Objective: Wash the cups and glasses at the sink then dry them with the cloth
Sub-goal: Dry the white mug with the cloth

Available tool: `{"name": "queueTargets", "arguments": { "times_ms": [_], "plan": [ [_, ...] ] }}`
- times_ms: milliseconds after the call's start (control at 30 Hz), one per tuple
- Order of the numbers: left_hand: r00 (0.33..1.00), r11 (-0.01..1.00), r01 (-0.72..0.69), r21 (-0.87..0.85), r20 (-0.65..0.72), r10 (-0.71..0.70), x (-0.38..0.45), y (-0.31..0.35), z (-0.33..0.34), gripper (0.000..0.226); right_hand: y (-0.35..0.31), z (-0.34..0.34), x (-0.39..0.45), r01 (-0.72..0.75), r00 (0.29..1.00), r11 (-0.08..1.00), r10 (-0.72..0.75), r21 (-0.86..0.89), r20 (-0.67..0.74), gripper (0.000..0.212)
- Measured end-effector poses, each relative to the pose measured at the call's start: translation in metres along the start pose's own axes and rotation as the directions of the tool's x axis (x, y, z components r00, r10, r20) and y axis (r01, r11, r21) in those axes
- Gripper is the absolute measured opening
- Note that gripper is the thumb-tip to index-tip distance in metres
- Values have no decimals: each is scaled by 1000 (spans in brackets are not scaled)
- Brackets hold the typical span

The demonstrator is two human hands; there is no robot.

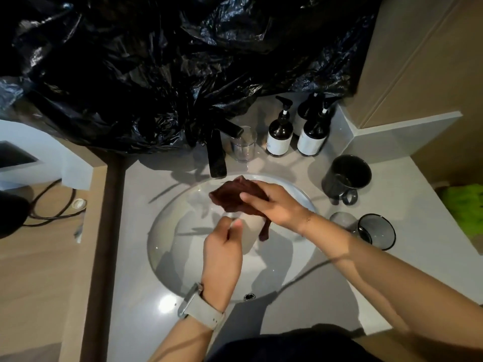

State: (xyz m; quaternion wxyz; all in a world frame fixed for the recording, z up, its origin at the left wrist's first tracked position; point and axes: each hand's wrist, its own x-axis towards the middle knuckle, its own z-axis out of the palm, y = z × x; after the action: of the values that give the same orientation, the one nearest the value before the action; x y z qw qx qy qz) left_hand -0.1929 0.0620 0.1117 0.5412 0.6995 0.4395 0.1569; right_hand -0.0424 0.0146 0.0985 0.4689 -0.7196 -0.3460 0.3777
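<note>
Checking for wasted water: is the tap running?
Apparently off: no stream shows below the black faucet spout, and the sink basin beneath it looks undisturbed.

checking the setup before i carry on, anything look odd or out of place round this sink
Yes: a black plastic bag is draped over the wall behind the tap, where a mirror would usually be. Its lower edge hangs over the tap's base. On the counter, the mug and glasses stand upright, with no spill visible.
</note>
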Motion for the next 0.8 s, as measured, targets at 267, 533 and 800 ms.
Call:
{"name": "queueTargets", "arguments": {
  "times_ms": [267,533,800],
  "plan": [
    [999,1000,20,8,43,-20,14,-3,-9,37,19,5,-16,-52,996,993,59,108,-62,23],
    [996,996,-13,89,83,5,6,7,-8,34,16,0,-36,-49,997,975,35,219,67,64],
    [913,804,-398,442,110,392,-7,8,1,18,10,18,-31,-218,959,899,269,380,-85,43]
  ]
}}
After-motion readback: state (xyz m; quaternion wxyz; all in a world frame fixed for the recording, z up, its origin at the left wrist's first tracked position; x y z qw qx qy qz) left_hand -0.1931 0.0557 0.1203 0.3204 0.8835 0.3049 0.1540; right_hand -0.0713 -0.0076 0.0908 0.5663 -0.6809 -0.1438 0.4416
